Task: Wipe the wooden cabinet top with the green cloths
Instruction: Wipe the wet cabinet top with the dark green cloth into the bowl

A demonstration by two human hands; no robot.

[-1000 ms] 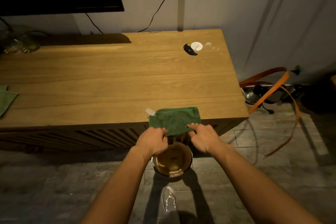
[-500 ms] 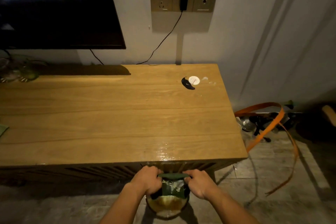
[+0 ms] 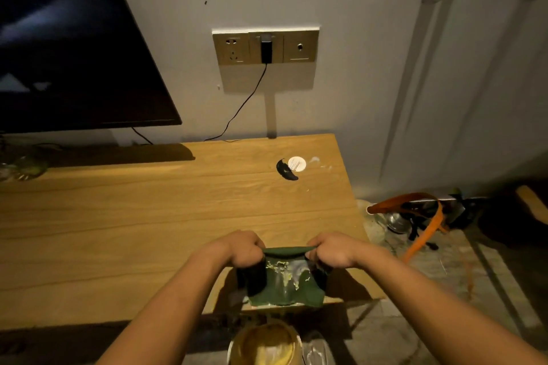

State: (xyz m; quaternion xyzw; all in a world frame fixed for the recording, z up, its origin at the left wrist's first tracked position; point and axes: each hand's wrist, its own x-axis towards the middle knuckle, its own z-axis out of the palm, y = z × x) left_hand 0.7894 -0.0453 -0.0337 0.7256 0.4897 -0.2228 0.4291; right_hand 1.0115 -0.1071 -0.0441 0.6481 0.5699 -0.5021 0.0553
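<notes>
Cloth (image 3: 284,281) hangs between both hands over the desk's (image 3: 148,216) front right corner; below, seemingly a bucket (image 3: 264,344) on the floor.

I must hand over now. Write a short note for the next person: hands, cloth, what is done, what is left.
Left hand and right hand each grip the top edge of the green cloth, stretched between them above the front right of the wooden cabinet top. Cloth shows pale residue. A bowl stands on the floor below. Stains remain near the white disc at the back right. Left: wipe the top.
</notes>
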